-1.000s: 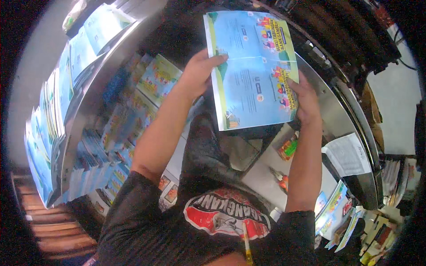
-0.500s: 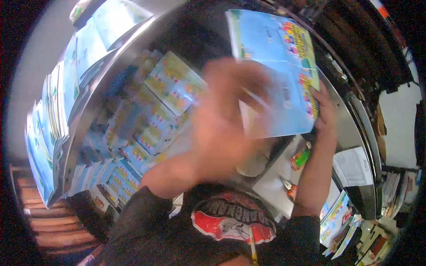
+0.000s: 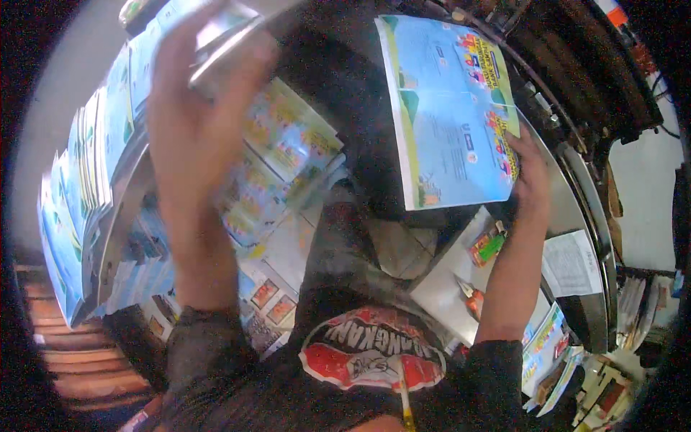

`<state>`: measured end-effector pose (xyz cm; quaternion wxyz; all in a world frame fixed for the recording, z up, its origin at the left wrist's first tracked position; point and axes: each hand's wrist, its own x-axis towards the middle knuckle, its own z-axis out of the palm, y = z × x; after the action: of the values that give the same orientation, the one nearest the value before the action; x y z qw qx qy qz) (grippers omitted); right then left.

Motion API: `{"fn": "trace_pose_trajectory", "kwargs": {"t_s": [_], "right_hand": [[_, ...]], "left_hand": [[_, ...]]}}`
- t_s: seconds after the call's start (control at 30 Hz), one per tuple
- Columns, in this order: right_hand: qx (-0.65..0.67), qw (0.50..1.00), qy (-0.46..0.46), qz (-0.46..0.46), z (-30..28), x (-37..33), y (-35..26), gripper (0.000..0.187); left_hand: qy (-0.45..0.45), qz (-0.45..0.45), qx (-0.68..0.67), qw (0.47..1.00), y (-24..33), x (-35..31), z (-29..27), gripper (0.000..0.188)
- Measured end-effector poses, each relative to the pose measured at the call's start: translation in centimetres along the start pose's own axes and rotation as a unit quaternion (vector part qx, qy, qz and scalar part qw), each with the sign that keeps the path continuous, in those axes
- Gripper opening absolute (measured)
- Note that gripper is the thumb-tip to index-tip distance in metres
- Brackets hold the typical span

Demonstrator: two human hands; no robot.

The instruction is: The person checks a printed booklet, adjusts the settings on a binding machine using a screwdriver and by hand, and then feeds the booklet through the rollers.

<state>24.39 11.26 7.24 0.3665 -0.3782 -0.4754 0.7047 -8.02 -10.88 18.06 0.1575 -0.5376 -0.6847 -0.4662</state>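
Observation:
A light-blue printed sheet (image 3: 443, 122) with colourful lettering and green edging lies face up at the upper right, with pale layers showing along its left edge. My right hand (image 3: 531, 169) grips its right edge, fingers curled round it. Motion blurs my left hand (image 3: 198, 122), which is raised at the upper left. Its thumb and fingers stand apart, with a shiny metal edge showing between them and nothing visibly held. Behind and left of that hand, overlapping blue printed sheets (image 3: 90, 155) fan along the metal table edge.
Stacks of smaller printed sheets (image 3: 291, 140) lie below, partly behind my left arm. A green-and-red packet (image 3: 489, 245) and an orange-handled tool (image 3: 471, 297) rest on a white surface by my right forearm. A paper note (image 3: 572, 265) lies on the right, near dark machinery (image 3: 576, 65).
My left hand has swung left and up, away from the light-blue sheet, uncovering its left side. My right hand has stayed at the sheet's right edge.

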Motion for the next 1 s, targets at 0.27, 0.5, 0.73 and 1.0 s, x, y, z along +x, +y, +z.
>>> {"fn": "trace_pose_trajectory", "kwargs": {"t_s": [0.27,0.5,0.73,1.0], "right_hand": [[0.025,1.000,-0.002,-0.003,1.1,-0.1,0.4,0.045],[0.021,1.000,0.002,-0.005,0.5,0.5,1.1,0.043],[0.022,1.000,-0.014,-0.009,1.0,0.2,1.0,0.043],[0.006,1.000,-0.001,-0.027,1.4,-0.1,1.1,0.044]], "left_hand": [[-0.089,0.043,0.484,0.869,-9.6,0.3,0.5,0.080],[-0.076,0.045,0.461,0.883,-9.4,0.4,0.7,0.080],[-0.073,0.057,0.467,0.879,-9.7,0.2,0.8,0.077],[-0.066,0.064,0.461,0.882,-9.7,0.1,0.9,0.074]]}}
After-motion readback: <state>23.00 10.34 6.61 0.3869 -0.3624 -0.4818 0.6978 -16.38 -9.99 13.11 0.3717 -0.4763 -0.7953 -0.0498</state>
